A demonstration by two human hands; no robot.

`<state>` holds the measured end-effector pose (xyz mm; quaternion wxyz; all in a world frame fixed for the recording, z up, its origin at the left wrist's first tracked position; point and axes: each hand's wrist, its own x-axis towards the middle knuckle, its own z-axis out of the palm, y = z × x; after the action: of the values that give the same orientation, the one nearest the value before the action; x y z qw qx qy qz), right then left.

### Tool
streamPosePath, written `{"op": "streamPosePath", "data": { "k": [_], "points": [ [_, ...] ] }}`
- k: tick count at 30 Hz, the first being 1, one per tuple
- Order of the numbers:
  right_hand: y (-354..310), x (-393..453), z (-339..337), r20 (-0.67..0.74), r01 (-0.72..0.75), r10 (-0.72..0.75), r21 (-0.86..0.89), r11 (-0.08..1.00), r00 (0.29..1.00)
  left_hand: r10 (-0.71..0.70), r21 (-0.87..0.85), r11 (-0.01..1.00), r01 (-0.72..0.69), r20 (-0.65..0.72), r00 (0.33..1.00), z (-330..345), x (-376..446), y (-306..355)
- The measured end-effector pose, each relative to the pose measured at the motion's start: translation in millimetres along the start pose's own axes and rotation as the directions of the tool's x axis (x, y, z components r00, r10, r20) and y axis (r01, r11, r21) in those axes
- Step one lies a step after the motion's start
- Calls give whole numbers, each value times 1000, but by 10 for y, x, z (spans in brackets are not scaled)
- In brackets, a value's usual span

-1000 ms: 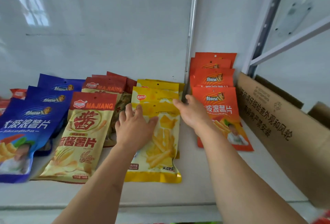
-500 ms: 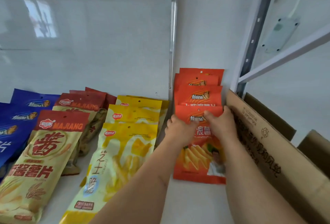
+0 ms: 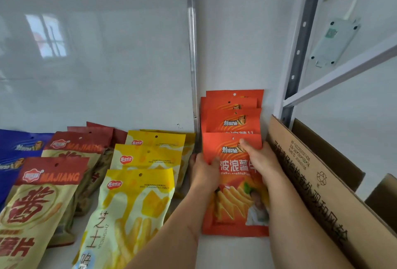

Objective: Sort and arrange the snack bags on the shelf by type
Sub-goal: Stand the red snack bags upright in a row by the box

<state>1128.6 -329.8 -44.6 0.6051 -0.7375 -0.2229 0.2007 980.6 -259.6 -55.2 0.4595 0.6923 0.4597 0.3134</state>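
Several orange snack bags lie in an overlapping row against the back wall at the right of the white shelf (image 3: 214, 251). The front orange bag (image 3: 234, 204) is held on both sides: my left hand (image 3: 204, 172) grips its left edge with the thumb on its face, and my right hand (image 3: 261, 161) grips its right edge with the thumb near the top. Left of it lie rows of yellow bags (image 3: 137, 200), red-and-beige MAJIANG bags (image 3: 43, 193) and blue bags (image 3: 15, 150).
An open cardboard box (image 3: 318, 187) stands right next to my right hand along the shelf's right side. A metal upright (image 3: 300, 39) and a crossbar rise behind it. A thin vertical strip (image 3: 192, 54) runs down the glossy back wall.
Both hands left the yellow bag and moved right onto the front orange bag, which they now hold by its edges. The view swung right and closer.
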Motion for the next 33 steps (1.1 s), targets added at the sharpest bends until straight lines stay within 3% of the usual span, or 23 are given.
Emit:
{"op": "streamPosePath", "data": {
  "k": [8,15,20,27,33],
  "points": [
    [-12,108,107,-8,73,-73,99,992,997,-39,-210,977,42,16,999,50,86,11],
    [17,131,77,-30,114,-114,0,994,993,-61,-238,969,67,33,998,59,95,27],
    [11,39,5,-9,90,-91,-54,994,996,-34,-154,987,32,-9,999,72,-6,28],
    [-98,-157,-67,106,-88,114,-226,970,988,4,80,997,1,-60,998,-103,-218,73],
    [-164,-310,-21,1,-114,121,-339,934,993,6,47,999,-5,-15,1000,-128,-282,-110]
  ]
}}
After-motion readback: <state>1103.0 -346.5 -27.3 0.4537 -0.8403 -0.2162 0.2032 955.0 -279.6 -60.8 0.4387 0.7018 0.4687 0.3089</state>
